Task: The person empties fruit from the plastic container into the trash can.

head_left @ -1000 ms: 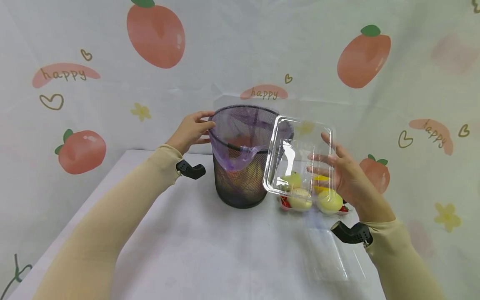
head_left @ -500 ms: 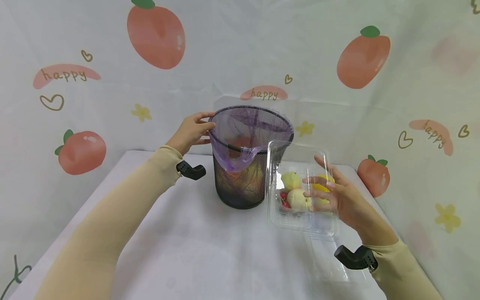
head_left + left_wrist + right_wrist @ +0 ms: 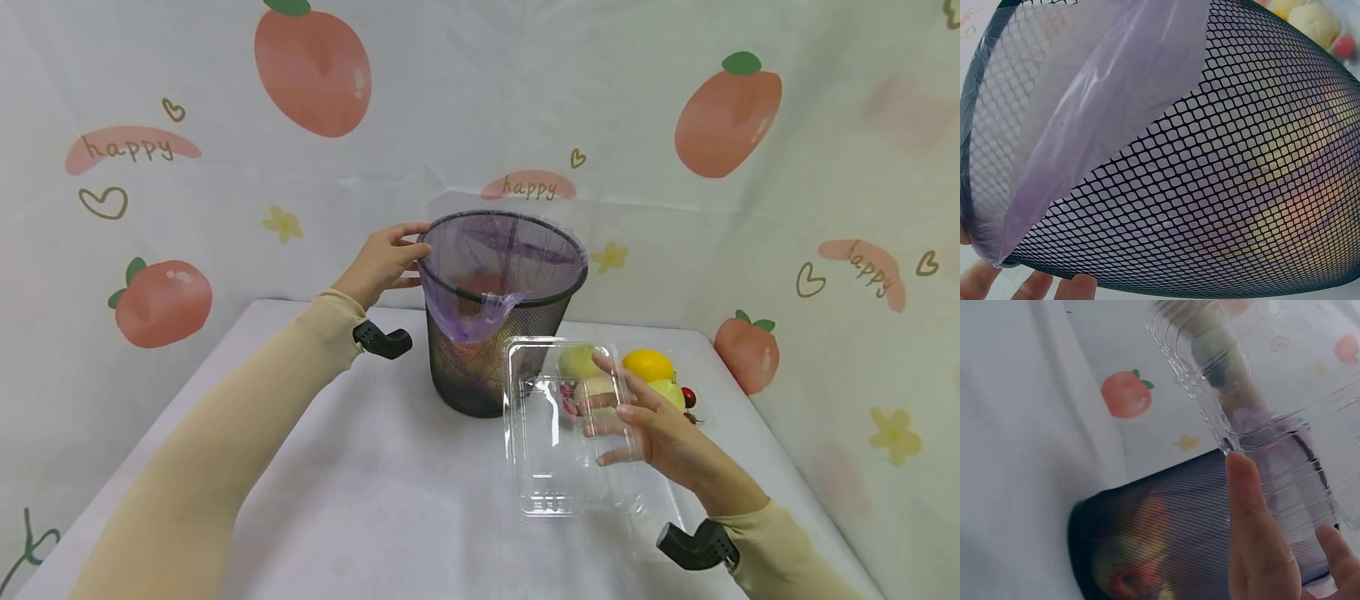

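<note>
My left hand [image 3: 378, 260] holds the rim of a black mesh wastebasket [image 3: 491, 358], with fingers against its outer side. A thin purple bag [image 3: 468, 321] lines the basket and folds over the rim. In the left wrist view, fingertips [image 3: 1075, 287] show just past the mesh edge. My right hand [image 3: 660, 433] holds a clear plastic box [image 3: 547, 450] upright by its right side, thumb in front and fingers behind. The box looks bare inside and stands in front of the basket, above the table. In the right wrist view, the ridged box wall [image 3: 1291, 444] crosses the upper right.
Behind the box sit a yellow fruit [image 3: 648, 365], pale round fruits [image 3: 577, 362] and small red fruits [image 3: 688, 397]. Red and yellow fruit [image 3: 1135, 569] shows through the basket's mesh. A white cloth with printed fruit [image 3: 727, 121] hangs behind the white table [image 3: 360, 492].
My right hand has lowered the clear plastic box from beside the basket's rim and drawn it left toward the table's middle, uncovering the yellow fruit. My left hand stays put.
</note>
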`<state>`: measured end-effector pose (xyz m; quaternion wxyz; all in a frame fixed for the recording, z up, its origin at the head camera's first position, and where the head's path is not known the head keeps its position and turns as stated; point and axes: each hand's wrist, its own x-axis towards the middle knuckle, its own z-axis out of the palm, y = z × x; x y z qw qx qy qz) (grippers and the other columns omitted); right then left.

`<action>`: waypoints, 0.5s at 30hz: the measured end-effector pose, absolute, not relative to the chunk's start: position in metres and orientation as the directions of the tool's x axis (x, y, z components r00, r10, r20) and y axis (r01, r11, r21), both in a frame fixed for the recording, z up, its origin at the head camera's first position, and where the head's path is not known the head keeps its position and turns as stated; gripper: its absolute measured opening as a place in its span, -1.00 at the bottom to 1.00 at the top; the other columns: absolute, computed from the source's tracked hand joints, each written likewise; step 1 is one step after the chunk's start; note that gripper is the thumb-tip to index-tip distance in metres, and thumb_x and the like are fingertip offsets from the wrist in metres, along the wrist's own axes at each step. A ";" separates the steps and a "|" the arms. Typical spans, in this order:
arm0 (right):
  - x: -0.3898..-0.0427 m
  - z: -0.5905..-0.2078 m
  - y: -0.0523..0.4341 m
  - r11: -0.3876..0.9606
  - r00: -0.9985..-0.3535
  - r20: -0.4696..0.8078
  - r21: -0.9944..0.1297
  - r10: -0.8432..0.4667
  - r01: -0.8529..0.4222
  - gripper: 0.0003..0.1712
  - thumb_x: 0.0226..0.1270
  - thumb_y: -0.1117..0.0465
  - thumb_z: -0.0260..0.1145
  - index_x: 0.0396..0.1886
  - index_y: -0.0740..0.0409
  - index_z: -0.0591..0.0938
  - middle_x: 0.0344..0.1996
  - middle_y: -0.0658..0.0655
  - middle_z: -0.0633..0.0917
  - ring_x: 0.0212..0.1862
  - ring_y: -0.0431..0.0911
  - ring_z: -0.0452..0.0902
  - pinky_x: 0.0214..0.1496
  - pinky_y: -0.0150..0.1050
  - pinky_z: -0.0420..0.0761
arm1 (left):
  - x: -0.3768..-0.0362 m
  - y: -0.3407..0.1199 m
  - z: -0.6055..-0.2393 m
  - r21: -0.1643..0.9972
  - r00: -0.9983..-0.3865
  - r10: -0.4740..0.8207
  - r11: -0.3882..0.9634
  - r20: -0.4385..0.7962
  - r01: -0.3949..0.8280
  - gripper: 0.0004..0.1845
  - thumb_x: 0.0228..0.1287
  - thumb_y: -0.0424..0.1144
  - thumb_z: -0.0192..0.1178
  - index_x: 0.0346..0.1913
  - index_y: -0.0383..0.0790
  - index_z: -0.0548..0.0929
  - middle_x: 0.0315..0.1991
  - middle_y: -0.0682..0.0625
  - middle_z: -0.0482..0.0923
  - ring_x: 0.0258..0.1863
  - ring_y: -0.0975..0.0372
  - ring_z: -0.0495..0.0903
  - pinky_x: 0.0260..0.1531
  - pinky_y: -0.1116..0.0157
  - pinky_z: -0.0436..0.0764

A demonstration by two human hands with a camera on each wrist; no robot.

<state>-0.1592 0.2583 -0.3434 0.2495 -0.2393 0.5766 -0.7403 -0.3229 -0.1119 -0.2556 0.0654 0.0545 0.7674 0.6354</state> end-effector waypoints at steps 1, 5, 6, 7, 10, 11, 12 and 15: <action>-0.159 -0.346 0.257 -0.204 -0.759 0.058 -0.974 -0.649 0.101 -0.30 0.53 0.37 -0.26 0.53 -0.32 0.06 0.15 0.10 0.49 0.03 -0.04 0.63 -0.07 -0.04 0.70 | -0.323 -0.112 -0.256 0.982 -0.985 0.167 0.186 -0.031 0.001 -0.47 0.41 -0.25 0.08 0.42 -0.02 0.34 0.02 -0.01 0.41 -0.17 0.20 0.48 0.09 0.13 0.62; -0.160 -0.357 0.253 -0.162 -0.759 0.019 -0.980 -0.651 0.115 -0.31 0.55 0.35 -0.19 0.54 -0.27 0.03 0.20 0.10 0.47 0.02 -0.06 0.64 -0.07 -0.01 0.70 | -0.323 -0.112 -0.256 0.982 -0.985 0.167 0.189 -0.032 0.000 -0.47 0.41 -0.25 0.08 0.42 -0.02 0.34 0.02 -0.01 0.40 -0.17 0.20 0.48 0.09 0.13 0.62; -0.160 -0.359 0.252 -0.145 -0.766 0.001 -0.982 -0.643 0.120 -0.32 0.55 0.33 -0.16 0.55 -0.26 0.03 0.20 0.10 0.45 0.01 -0.07 0.64 -0.07 0.00 0.70 | -0.323 -0.111 -0.256 0.983 -0.985 0.167 0.186 -0.031 0.000 -0.47 0.41 -0.25 0.08 0.42 -0.02 0.34 0.02 -0.01 0.40 -0.17 0.20 0.48 0.09 0.13 0.62; -0.160 -0.361 0.251 -0.126 -0.774 -0.020 -0.984 -0.633 0.129 -0.32 0.55 0.31 -0.13 0.55 -0.23 0.01 0.21 0.12 0.43 0.01 -0.08 0.64 -0.07 0.01 0.70 | -0.323 -0.111 -0.256 0.983 -0.986 0.167 0.185 -0.031 0.001 -0.47 0.41 -0.25 0.08 0.42 -0.03 0.34 0.02 -0.01 0.40 -0.17 0.20 0.49 0.09 0.13 0.62; -0.160 -0.365 0.248 -0.055 -0.799 -0.098 -0.985 -0.594 0.162 -0.26 0.54 0.23 -0.04 0.57 -0.09 -0.11 0.27 0.21 0.39 0.01 -0.07 0.64 -0.05 0.04 0.69 | -0.324 -0.111 -0.256 0.984 -0.986 0.164 0.180 -0.029 0.001 -0.47 0.41 -0.26 0.08 0.41 -0.03 0.34 0.01 -0.01 0.41 -0.18 0.21 0.50 0.09 0.13 0.62; -0.160 -0.367 0.247 -0.033 -0.803 -0.125 -0.984 -0.583 0.177 -0.22 0.53 0.21 -0.02 0.57 -0.02 -0.17 0.28 0.26 0.38 0.03 -0.05 0.63 -0.04 0.05 0.68 | -0.324 -0.111 -0.256 0.984 -0.986 0.164 0.179 -0.029 0.001 -0.47 0.41 -0.26 0.09 0.41 -0.03 0.35 0.01 -0.01 0.41 -0.18 0.22 0.50 0.09 0.13 0.62; -0.160 -0.369 0.246 -0.015 -0.804 -0.150 -0.981 -0.576 0.193 -0.19 0.53 0.20 0.01 0.57 0.02 -0.22 0.29 0.29 0.38 0.04 -0.03 0.63 -0.03 0.06 0.68 | -0.324 -0.111 -0.256 0.984 -0.986 0.162 0.176 -0.028 0.001 -0.47 0.41 -0.26 0.09 0.41 -0.03 0.35 0.01 -0.01 0.41 -0.19 0.22 0.50 0.08 0.13 0.62; -0.162 -0.375 0.241 0.038 -0.795 -0.209 -0.973 -0.570 0.228 -0.14 0.51 0.17 0.05 0.57 0.04 -0.25 0.31 0.37 0.35 0.07 0.04 0.60 -0.01 0.10 0.66 | -0.324 -0.111 -0.257 0.984 -0.986 0.163 0.179 -0.026 0.004 -0.47 0.41 -0.26 0.08 0.41 -0.03 0.34 0.01 -0.01 0.40 -0.18 0.21 0.50 0.09 0.12 0.62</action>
